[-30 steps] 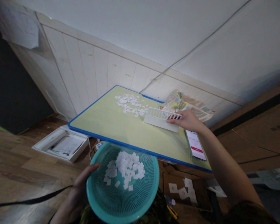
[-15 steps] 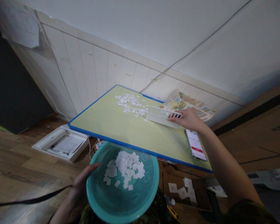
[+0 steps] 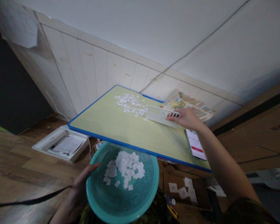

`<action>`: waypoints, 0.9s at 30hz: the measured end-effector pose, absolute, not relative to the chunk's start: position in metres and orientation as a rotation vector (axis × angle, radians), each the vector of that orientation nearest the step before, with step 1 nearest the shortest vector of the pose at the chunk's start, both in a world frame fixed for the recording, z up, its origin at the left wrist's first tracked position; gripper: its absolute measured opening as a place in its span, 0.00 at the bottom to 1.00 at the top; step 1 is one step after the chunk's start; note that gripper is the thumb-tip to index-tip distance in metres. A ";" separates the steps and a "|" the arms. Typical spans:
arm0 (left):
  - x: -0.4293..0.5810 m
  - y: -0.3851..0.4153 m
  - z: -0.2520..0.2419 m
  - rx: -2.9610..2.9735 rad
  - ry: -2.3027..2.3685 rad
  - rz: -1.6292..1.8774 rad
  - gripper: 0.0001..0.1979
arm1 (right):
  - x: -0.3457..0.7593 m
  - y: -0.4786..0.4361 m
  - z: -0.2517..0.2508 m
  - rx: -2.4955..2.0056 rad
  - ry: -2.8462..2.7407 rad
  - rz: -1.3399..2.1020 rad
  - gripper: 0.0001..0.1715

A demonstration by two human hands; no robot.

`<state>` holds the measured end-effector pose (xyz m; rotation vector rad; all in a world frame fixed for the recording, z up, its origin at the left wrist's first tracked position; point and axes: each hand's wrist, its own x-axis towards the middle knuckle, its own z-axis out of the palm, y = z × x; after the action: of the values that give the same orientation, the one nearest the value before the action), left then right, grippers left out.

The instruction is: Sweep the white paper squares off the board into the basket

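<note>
A white plank-panelled wall (image 3: 102, 73) backs a pale green, blue-edged rectangular table (image 3: 100, 123), with a grey cable (image 3: 184, 56) running up the wall behind it. On the table, the right hand (image 3: 188, 118) pinches the end of a white plastic slotted plate (image 3: 157, 118), thumb on the near face and fingers behind the slots. Compared with 1 second ago, the plate sits slightly farther toward the wall, and a loose square shows at its lower left corner. The small white paper squares on the table (image 3: 126, 100) lie just beyond its left end, looking unmoved, so the shift seems to be positioning only; no squares appear to have been gathered by it.

The left hand (image 3: 84, 177) grips the rim of a round turquoise plastic basket (image 3: 121, 214), thumb over the edge, other fingers hidden. The basket sits below the table's near edge, its heap of white paper squares (image 3: 126, 161) unchanged. A lit smartphone (image 3: 196, 144) lies near the right forearm.
</note>
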<state>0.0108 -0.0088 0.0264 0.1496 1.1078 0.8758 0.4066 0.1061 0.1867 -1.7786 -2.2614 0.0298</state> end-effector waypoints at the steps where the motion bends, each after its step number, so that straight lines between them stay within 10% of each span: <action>1: 0.011 -0.009 0.028 0.160 1.116 0.871 0.13 | 0.406 0.106 0.187 -1.783 -2.264 0.017 0.24; 27: 0.013 -0.009 0.032 0.207 1.123 0.854 0.14 | 0.402 0.084 0.201 -1.692 -2.271 0.511 0.22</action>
<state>0.0131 -0.0087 0.0322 0.2071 1.1235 0.8544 0.4025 0.0841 0.2009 -1.6917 -2.2713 0.5110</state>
